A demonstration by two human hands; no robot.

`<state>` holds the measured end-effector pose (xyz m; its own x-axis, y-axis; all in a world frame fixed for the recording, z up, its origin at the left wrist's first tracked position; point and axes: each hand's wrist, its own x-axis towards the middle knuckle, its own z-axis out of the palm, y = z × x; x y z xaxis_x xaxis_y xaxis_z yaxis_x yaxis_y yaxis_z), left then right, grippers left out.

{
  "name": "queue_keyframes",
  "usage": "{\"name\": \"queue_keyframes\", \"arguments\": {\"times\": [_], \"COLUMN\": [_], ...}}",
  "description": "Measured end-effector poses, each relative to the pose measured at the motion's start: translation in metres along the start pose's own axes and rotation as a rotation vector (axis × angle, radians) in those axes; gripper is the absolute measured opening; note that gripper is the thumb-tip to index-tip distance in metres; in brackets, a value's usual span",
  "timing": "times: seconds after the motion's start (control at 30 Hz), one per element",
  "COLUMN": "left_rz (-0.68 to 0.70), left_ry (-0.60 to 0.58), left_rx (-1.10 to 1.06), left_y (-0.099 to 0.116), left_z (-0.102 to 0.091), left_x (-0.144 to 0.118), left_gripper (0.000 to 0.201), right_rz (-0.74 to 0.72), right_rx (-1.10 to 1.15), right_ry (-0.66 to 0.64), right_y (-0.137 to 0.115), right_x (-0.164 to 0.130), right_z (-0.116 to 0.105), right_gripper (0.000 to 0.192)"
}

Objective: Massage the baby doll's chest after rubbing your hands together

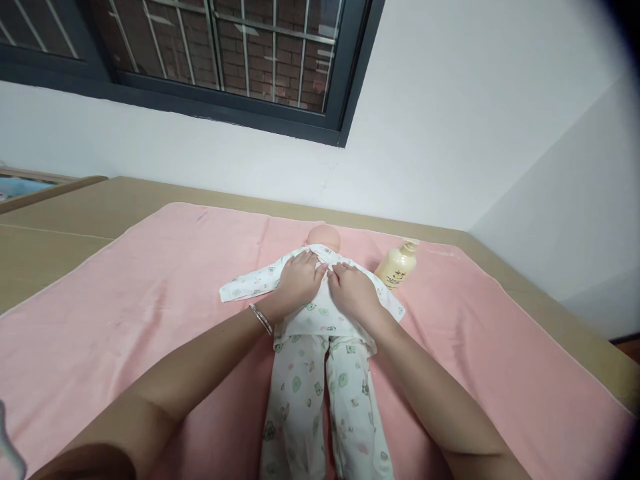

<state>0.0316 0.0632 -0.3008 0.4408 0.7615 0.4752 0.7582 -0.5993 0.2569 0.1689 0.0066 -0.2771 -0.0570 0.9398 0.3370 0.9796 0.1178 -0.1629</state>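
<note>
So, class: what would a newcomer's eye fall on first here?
A doll in printed white pyjamas lies mid-frame on a pink towel. The left hand and right hand rest flat on its chest. A cream bottle lies right of its head.

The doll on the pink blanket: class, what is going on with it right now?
A person has both bare hands on a baby doll lying on a pink blanket. The left hand and the right hand rest flat, side by side, on the chest of the doll's white printed top, just below its head. The doll also wears matching trousers. A silver bracelet sits on the left wrist. A cream bottle lies on the blanket to the right of the doll, untouched.
</note>
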Motion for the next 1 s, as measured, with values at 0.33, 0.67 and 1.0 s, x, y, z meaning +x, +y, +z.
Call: {"name": "queue_keyframes", "arguments": {"times": [0.33,0.67,1.0], "left_rz": [-0.03,-0.034,-0.05], "left_ry": [0.073,0.098,0.049], "left_rx": [-0.016,-0.023,-0.052], "left_y": [-0.003,-0.004,-0.005], "left_z": [0.011,0.011,0.01], "left_x": [-0.002,-0.002,0.001], "left_gripper": [0.04,0.037,0.04], "right_rz": [0.013,-0.011,-0.137], "right_rx": [0.077,0.064,-0.007], "right_ry": [0.028,-0.009,-0.041], "right_y": [0.023,0.026,0.021], "right_x": [0.016,0.017,0.015], "right_z": [0.032,0.031,0.018], "right_gripper": [0.044,0.048,0.044]}}
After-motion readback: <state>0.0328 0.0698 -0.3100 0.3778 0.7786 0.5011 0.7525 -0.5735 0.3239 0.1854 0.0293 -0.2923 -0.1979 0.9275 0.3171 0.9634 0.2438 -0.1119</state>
